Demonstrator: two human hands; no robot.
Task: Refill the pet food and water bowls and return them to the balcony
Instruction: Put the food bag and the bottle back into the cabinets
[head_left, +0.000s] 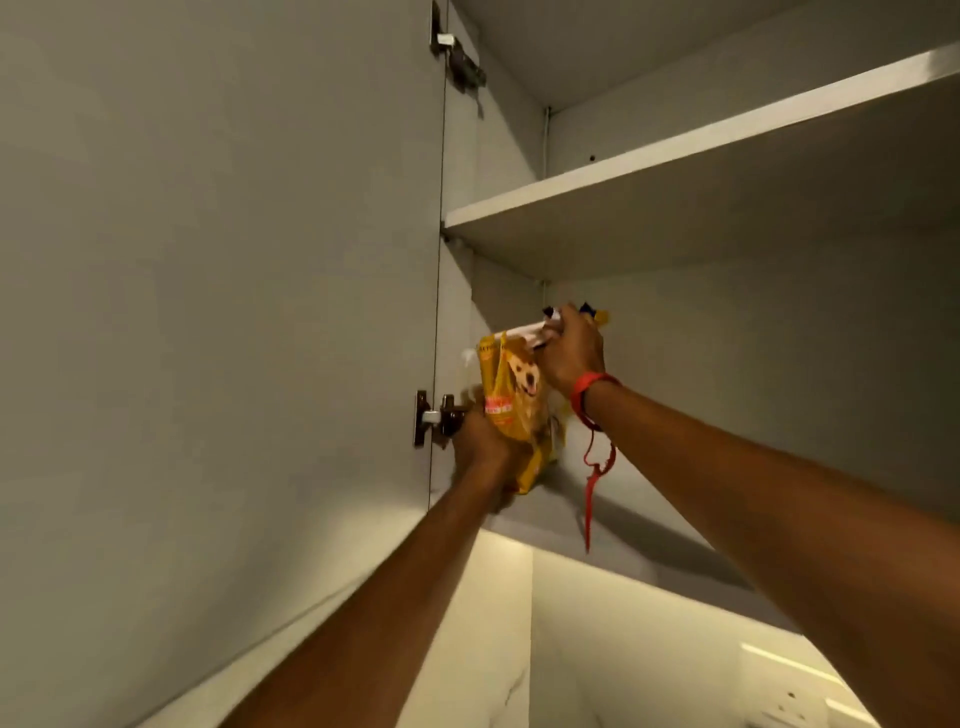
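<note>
Up at the open wall cabinet, door swung out left, upper shelf shows nothing on it from this angle. Both arms reach up onto the lower shelf. Yellow pet food bag with a dog printed on it sits at the shelf's front left corner, right by the lower hinge. Left hand is clasped around the bag's lower edge, taking the weight from below. Right hand is clamped on the rolled top, where a white clip or strip shows (blurred, can't say which). Bowls not in view. Judgement: soft flexible pouch, walls crumple, contents shift, glossy film probably a bit slick. Looks partly full, moderate weight. Best hold is what's shown: one hand under the base, one pinching the folded top so it can't unroll and spill. Keep it upright.
</note>
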